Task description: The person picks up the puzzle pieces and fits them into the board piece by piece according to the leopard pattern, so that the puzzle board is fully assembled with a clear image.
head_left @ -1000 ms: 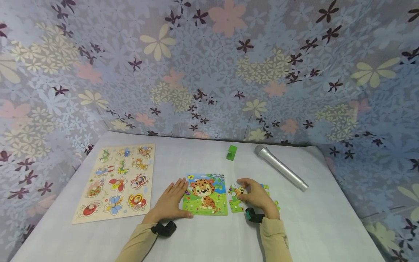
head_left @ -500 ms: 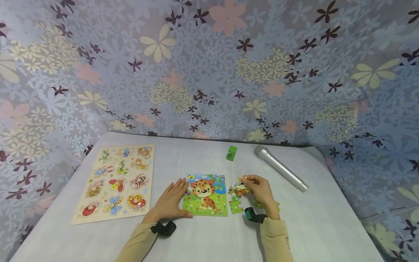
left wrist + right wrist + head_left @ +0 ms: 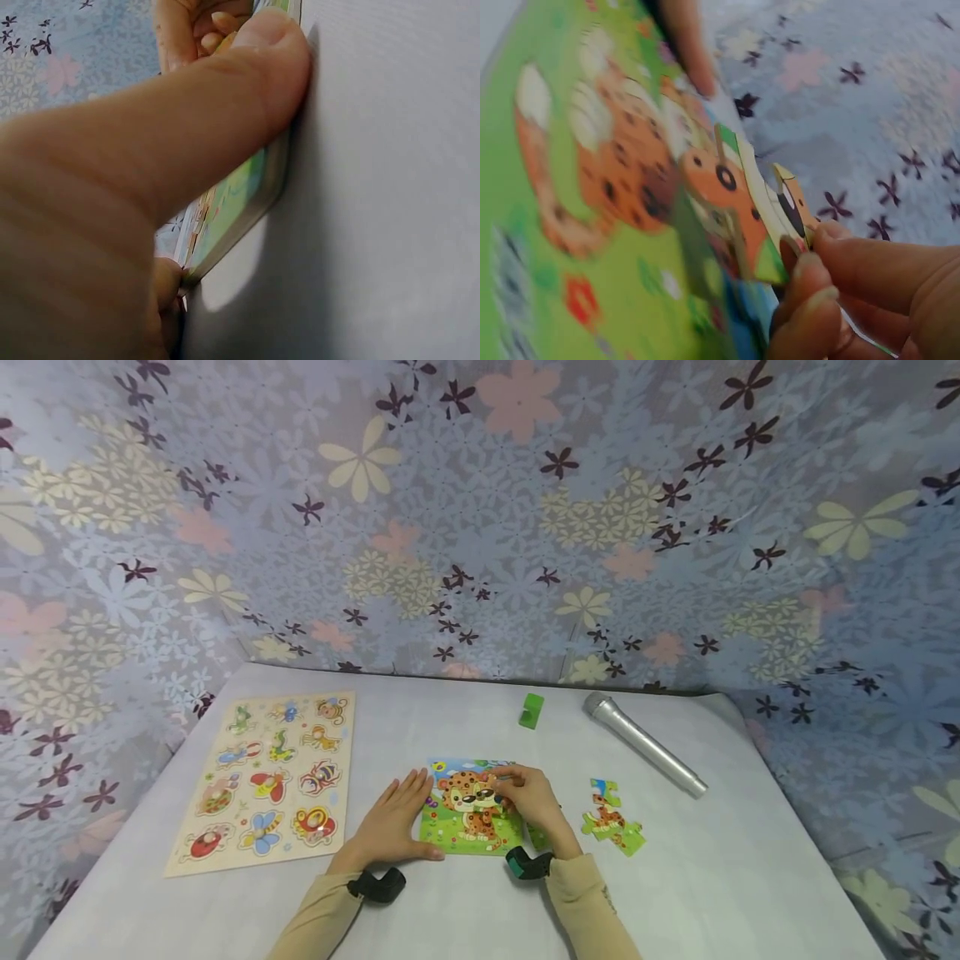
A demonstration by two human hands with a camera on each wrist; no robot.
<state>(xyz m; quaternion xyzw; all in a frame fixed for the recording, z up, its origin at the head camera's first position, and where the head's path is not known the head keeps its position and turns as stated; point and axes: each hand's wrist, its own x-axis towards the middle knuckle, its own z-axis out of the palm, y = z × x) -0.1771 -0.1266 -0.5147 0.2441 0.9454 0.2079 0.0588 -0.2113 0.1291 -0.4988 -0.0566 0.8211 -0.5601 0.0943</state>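
While your left hand (image 3: 395, 823) lies flat against the leopard puzzle board's (image 3: 450, 835) left edge, your right hand (image 3: 529, 800) pinches a puzzle piece (image 3: 761, 225) over it. Loose pieces (image 3: 611, 822) lie right, on the table (image 3: 480, 910).

matt white cloth (image 3: 465, 910); glossy printed puzzle board (image 3: 468, 839); brushed metal microphone (image 3: 645, 745).

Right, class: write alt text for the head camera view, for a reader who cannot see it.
A person's right hand holds a jigsaw piece over a leopard picture board on a grey table, while the left hand rests flat at the board's left edge. More joined pieces, an insect puzzle board, a silver microphone and a green block lie around.
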